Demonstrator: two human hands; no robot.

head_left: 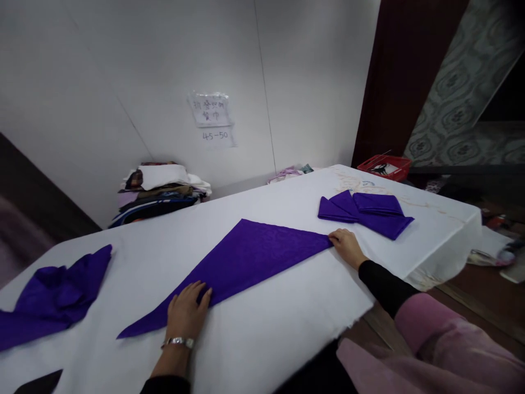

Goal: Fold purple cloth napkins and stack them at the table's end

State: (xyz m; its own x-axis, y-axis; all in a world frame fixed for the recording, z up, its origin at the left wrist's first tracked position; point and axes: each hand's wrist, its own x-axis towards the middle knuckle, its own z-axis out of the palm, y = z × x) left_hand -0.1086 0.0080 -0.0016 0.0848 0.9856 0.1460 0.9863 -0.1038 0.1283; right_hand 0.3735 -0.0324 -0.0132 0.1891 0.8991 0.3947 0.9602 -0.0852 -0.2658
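A purple cloth napkin (pixel 250 254) lies on the white-covered table as a flat, wide triangle, its peak pointing to the wall. Near its left end my left hand (pixel 187 310) rests on the lower edge, palm down with fingers stretched over the cloth. My right hand (pixel 346 247) pinches the right corner between thumb and fingers. Just beyond that hand sit folded purple napkins (pixel 365 212), overlapping each other. Farther left, a loose, crumpled purple napkin (pixel 68 293) lies close to the table's left side.
White cloth covers the table (pixel 254 350). A pile of folded clothes (pixel 159 191) stands behind it against the wall, below a paper sign (pixel 212 117). Beyond the far right corner is a red basket (pixel 385 167). A dark object (pixel 41 383) lies at the bottom left.
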